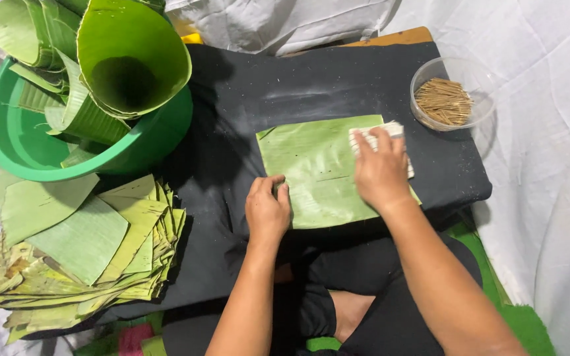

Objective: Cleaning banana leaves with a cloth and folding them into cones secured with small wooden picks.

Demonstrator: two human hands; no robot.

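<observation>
Pressing down flat near the middle of the frame, the left hand point(267, 209) held the near left edge of a square green leaf point(318, 170) on the black cloth point(232, 118), and the right hand point(380, 171), a little apart from it, pushed a white cloth pad point(390, 129) onto the leaf's far right corner with fingers laid flat. At the lower left lay a pile of cut leaves point(80, 257). Farther back, a green tub point(14, 142) of rolled leaves point(130, 56) sat at the upper left, and a clear bowl point(479, 76) of thin sticks point(443, 101) sat at the upper right.
</observation>
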